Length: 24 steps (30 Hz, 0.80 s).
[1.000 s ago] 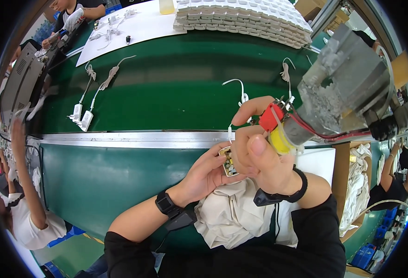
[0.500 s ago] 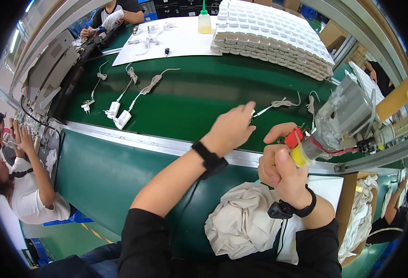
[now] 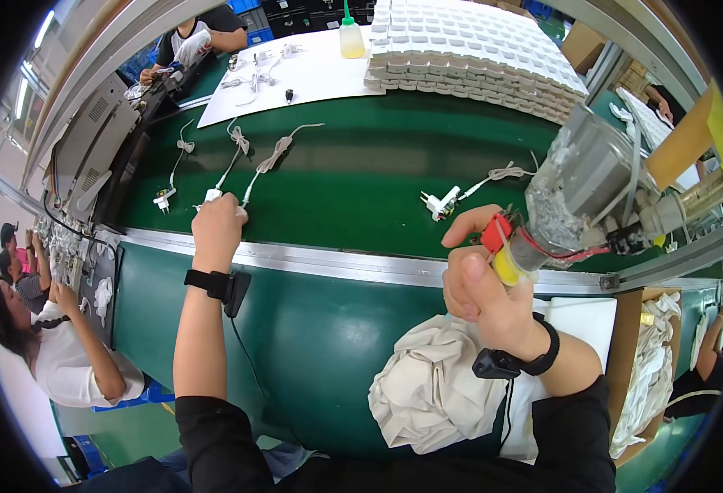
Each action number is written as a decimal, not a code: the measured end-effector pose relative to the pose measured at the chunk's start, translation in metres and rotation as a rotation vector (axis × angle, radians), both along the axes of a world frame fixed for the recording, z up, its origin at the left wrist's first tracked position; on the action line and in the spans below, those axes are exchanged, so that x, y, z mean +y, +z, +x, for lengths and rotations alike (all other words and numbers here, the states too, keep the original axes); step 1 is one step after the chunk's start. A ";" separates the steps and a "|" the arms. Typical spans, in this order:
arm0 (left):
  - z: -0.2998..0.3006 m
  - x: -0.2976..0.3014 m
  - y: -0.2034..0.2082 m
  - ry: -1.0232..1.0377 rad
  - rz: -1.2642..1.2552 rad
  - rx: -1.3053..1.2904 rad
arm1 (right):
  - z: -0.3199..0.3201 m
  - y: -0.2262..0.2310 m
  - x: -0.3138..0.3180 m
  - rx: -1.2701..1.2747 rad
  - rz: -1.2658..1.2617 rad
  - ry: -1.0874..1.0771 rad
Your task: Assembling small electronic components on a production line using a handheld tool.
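My left hand (image 3: 217, 234) reaches over the green belt, its fingers bent over a white plug adapter (image 3: 242, 215) and hiding most of it. Another white adapter (image 3: 212, 195) shows beside the fingertips. Both have bundled white cables trailing away from me. In my right hand (image 3: 497, 304) is a cylindrical tool (image 3: 507, 264) with a yellow end and a red switch, gripped with the index finger stretched past it. Beyond that finger lies a white plug adapter with its inner parts exposed (image 3: 441, 203). Far left rests a small plug with exposed parts (image 3: 164, 198).
A cloudy clear container (image 3: 579, 177) on the frame crowds the right side. White trays (image 3: 476, 62) are stacked at the back, beside a green-capped bottle (image 3: 351, 39). Crumpled beige cloth (image 3: 435, 386) lies before me. A metal rail (image 3: 337, 264) edges the belt. Co-workers sit left and far.
My left hand has swung from the right-hand adapter to the pair of adapters on the left. The right-hand adapter is now uncovered on the belt. My right hand keeps its grip on the tool.
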<state>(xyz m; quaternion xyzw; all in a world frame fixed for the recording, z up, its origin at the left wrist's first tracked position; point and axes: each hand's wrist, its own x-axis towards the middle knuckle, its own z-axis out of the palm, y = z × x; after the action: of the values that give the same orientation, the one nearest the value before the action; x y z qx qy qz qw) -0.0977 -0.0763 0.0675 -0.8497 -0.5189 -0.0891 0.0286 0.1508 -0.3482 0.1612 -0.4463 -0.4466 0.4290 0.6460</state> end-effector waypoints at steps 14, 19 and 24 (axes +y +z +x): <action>0.074 -0.056 0.032 -0.229 -1.307 -1.195 | 0.007 0.005 -0.005 0.022 -0.003 -0.005; 0.122 -0.142 0.006 -0.242 -1.806 -1.560 | 0.010 0.004 -0.003 0.001 -0.011 -0.055; 0.124 -0.201 -0.023 -0.346 -1.922 -1.304 | 0.009 0.002 0.005 0.011 0.002 -0.109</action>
<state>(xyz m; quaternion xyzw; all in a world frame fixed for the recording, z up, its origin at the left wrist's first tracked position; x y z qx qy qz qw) 0.0260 -0.2771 0.0440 -0.3747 -0.1671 -0.0817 -0.9083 0.1603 -0.3435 0.1634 -0.4671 -0.4187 0.3953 0.6711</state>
